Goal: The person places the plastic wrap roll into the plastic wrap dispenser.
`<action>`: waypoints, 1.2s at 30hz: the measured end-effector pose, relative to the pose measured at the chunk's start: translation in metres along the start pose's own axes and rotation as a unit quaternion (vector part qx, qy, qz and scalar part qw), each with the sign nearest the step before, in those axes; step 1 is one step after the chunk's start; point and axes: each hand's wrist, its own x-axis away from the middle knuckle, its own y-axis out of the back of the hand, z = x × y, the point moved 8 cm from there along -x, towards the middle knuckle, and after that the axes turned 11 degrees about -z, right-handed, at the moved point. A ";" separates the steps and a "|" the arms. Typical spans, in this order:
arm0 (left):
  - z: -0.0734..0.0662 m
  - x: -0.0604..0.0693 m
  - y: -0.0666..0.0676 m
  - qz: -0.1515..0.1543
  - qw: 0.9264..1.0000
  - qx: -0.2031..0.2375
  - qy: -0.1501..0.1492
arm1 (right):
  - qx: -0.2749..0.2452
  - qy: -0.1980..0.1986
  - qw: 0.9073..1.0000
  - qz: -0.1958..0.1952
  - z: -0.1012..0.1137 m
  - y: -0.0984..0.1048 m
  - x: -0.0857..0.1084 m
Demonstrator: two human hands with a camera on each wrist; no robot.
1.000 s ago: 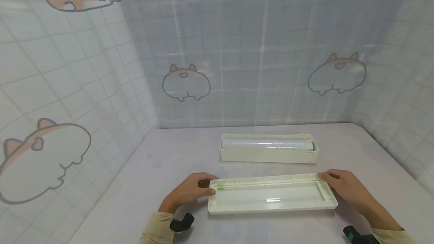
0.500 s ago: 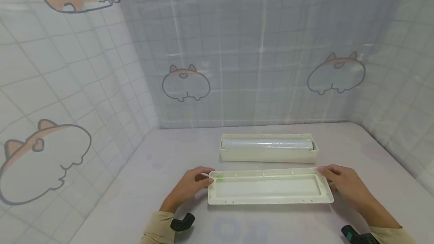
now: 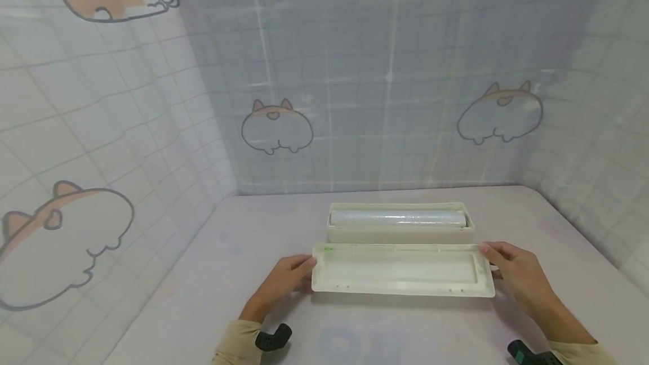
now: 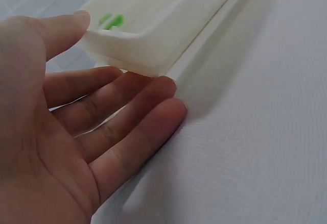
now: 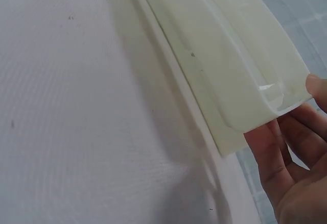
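Fingers [image 4: 145,134] of left hand [image 3: 283,281] and right hand [image 3: 522,276] grip ends of white lid [image 3: 400,269].

Around seven o'clock in the head view, a creased beige left sleeve [image 3: 237,343] ended near the wrist, with a black left wrist unit [image 3: 274,338], bent and round-ended, beside its cuff. Toward four o'clock, the right sleeve [image 3: 582,352] matched in beige; its black right wrist unit [image 3: 532,356] bore a small green patch [image 3: 519,356]. Left grip [image 3: 281,284] and right grip [image 3: 522,275] were bare hands.
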 end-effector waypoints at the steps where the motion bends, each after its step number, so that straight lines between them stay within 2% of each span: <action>1: 0.000 0.001 0.000 0.002 1.000 0.005 0.004 | 0.000 -0.002 1.000 -0.002 0.000 0.000 0.000; 5: 0.000 0.003 -0.003 0.010 1.000 0.015 0.010 | -0.012 -0.014 1.000 -0.015 -0.001 0.002 0.000; 11: -0.002 0.002 -0.005 0.017 1.000 0.017 0.002 | -0.030 -0.012 0.999 -0.033 0.000 0.006 -0.001; 18: -0.004 0.003 -0.006 0.022 1.000 0.017 0.005 | -0.049 -0.022 0.998 -0.036 -0.003 0.004 -0.001; 22: -0.008 0.004 -0.007 0.017 1.000 0.023 0.006 | -0.091 -0.013 0.995 -0.038 -0.001 0.007 -0.002; 29: -0.012 0.003 -0.005 -0.002 0.997 0.071 0.028 | -0.243 -0.002 0.970 -0.023 0.005 0.010 -0.002; 32: -0.013 0.001 -0.004 -0.010 0.996 0.075 0.042 | -0.268 0.006 0.963 -0.014 0.007 0.010 -0.002; 36: -0.016 -0.003 -0.003 -0.013 0.996 0.070 0.046 | -0.295 0.027 0.955 0.004 0.012 0.009 -0.001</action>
